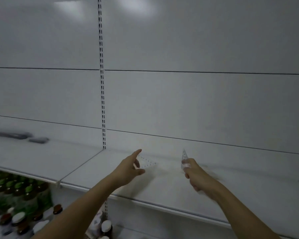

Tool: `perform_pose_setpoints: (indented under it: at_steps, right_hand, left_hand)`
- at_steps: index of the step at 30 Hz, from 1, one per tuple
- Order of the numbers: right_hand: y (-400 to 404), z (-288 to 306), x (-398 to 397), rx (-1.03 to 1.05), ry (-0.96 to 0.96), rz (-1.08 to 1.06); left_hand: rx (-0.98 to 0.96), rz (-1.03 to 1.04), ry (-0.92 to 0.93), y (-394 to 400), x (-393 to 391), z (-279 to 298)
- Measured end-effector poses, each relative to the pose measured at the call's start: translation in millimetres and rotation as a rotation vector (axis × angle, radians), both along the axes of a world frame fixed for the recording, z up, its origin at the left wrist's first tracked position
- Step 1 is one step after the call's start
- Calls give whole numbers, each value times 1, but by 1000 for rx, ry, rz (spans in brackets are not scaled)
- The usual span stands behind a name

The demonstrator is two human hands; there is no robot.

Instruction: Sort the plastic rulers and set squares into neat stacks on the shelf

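Sorting in progress: no finished stack is visible on the shelf.

Your right hand grips one clear set square upright above the shelf; your left hand, fingers extended, touches a second set square lying flat on it; dark items lie blurred at the shelf's far left.

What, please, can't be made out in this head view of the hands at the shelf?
- Clear set square by the left hand: faint against the white shelf; whether the fingers touch it is unclear.
- Clear piece gripped by the right hand: seen edge-on and motion-blurred, so ruler or set square is unclear.
- Dark items far left on the shelf: too blurred to identify.
- Bottles below: labels unreadable, partly cut off by the edge.
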State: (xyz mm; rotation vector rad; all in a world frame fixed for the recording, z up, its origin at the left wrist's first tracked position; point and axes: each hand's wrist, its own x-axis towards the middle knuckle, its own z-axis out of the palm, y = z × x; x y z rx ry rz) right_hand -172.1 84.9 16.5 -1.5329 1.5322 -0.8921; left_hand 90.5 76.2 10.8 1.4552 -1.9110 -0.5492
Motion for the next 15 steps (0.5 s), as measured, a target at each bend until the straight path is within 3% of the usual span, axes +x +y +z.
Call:
perform_pose_setpoints:
  at_steps: [5, 11, 15]
  right_hand:
    - [-10, 9, 85, 31, -122, 41]
    - [-13, 5, 218, -118, 100, 175]
    - [-12, 13, 315, -247, 144, 168]
  left_hand:
    - [-37, 110, -35, 11, 85, 6]
    - [-49, 227, 75, 26, 216, -2]
    - [-55, 306, 102, 38, 308, -2]
